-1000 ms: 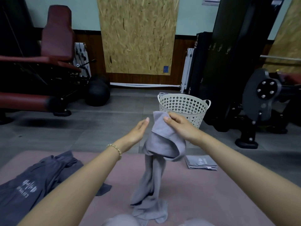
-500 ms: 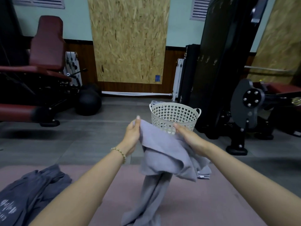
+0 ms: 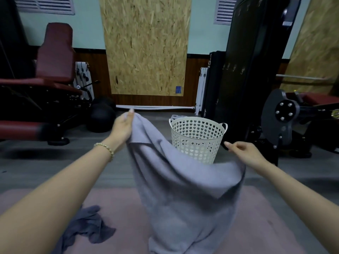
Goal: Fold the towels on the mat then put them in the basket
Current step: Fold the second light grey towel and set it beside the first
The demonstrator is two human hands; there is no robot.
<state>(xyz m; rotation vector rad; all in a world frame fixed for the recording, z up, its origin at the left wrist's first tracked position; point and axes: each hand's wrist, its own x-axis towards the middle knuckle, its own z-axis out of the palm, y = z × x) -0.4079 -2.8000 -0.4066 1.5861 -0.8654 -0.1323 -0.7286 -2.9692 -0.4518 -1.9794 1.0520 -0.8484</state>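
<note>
A light grey towel (image 3: 183,189) hangs spread between my hands over the pink mat (image 3: 119,204), its lower end resting on the mat. My left hand (image 3: 122,127) is raised and grips the towel's upper left corner. My right hand (image 3: 246,154) is lower and to the right, with fingers curled at the towel's other top edge, which hangs from under the palm. The white perforated basket (image 3: 198,120) stands on the floor just beyond the mat, between my hands and partly hidden by the towel. A crumpled dark grey towel (image 3: 88,228) lies on the mat at the lower left.
A red padded gym bench (image 3: 55,57) and black medicine balls (image 3: 102,118) stand to the left. A tall black weight machine (image 3: 256,70) and a machine with a round black hub (image 3: 283,113) crowd the right, close to the basket. Grey floor (image 3: 45,162) surrounds the mat.
My hands have moved apart: the left rose up and left with its corner, the right slid rightward along the edge. The bunched towel has opened out wide.
</note>
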